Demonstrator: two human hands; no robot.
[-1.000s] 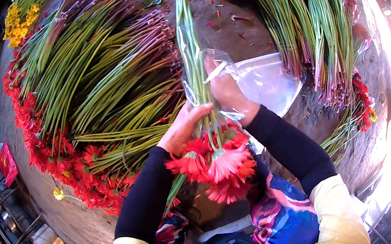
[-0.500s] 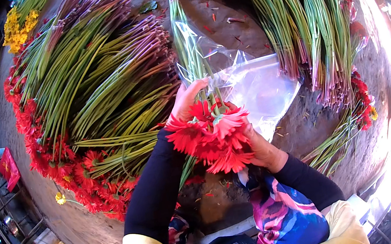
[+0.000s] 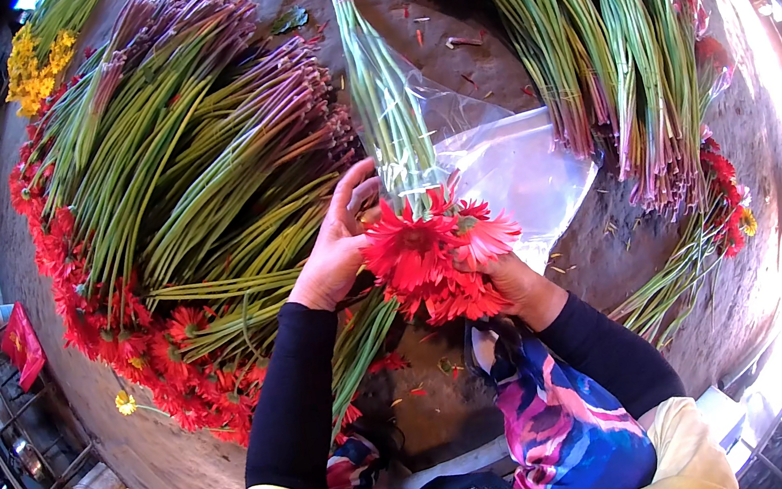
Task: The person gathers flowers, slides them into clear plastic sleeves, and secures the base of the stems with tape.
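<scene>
A bunch of red gerberas [image 3: 439, 258] lies in front of me, heads toward me, its green stems [image 3: 388, 103] inside a clear plastic sleeve [image 3: 445, 95]. My right hand [image 3: 524, 290] grips the bunch at the right of the flower heads, fingers partly hidden among the petals. Just left of the heads, my left hand [image 3: 335, 243] is open, thumb and fingers apart. A stack of flat clear sleeves [image 3: 528, 178] lies under and to the right of the bunch. More green stems [image 3: 366, 349] show beneath my left forearm.
On the left spreads a large pile of loose red gerberas [image 3: 198, 172], stem ends pointing away. Sleeved bunches [image 3: 626, 57] lie at the far right, beside loose stems [image 3: 671, 289]. Yellow flowers [image 3: 36, 70] sit at the far left. Petals and stem scraps litter the brown surface.
My left hand has come off the stems and moved left, its fingers spreading. The gerbera heads have shifted slightly right and away from me, and the sleeve now reaches down to them.
</scene>
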